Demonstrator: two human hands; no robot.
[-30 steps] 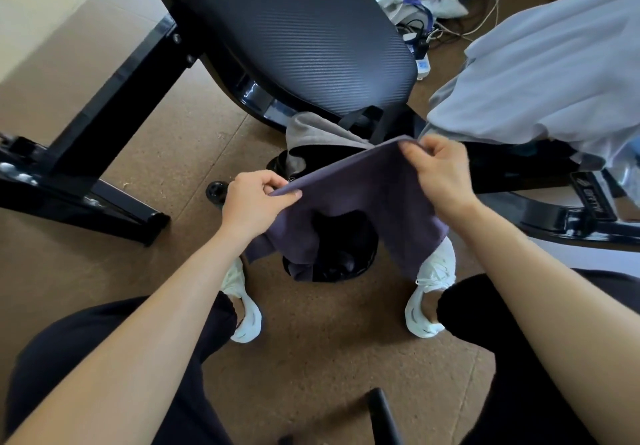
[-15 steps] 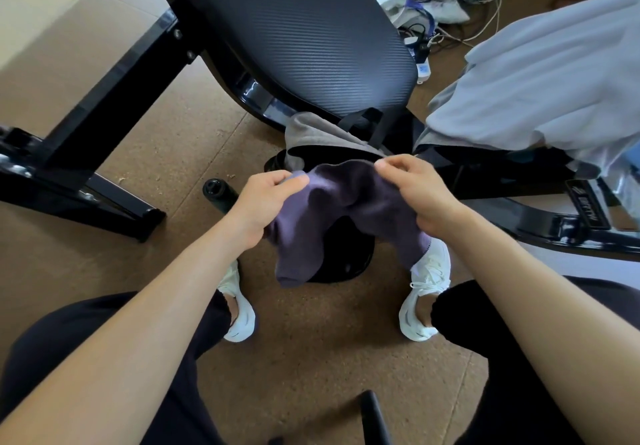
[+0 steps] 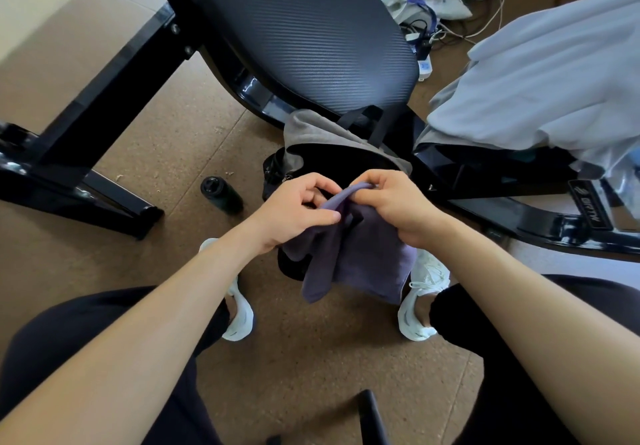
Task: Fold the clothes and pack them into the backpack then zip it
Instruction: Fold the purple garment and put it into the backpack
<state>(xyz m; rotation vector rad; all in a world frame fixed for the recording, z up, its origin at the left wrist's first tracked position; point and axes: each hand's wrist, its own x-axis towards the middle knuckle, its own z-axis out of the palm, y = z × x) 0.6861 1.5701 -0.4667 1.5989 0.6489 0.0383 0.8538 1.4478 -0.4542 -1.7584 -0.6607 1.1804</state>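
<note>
Now left hand, right hand closer (each grip pinching doubled purple garment).

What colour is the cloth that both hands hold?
The cloth is a plain dusky purple; the head view shows it.

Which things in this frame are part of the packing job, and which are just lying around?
In the job: purple garment, pinched by left hand and right hand; open backpack; pale grey garment, probably next.
Lying about: dark bottle; heap of cables and cloth; bench.
</note>
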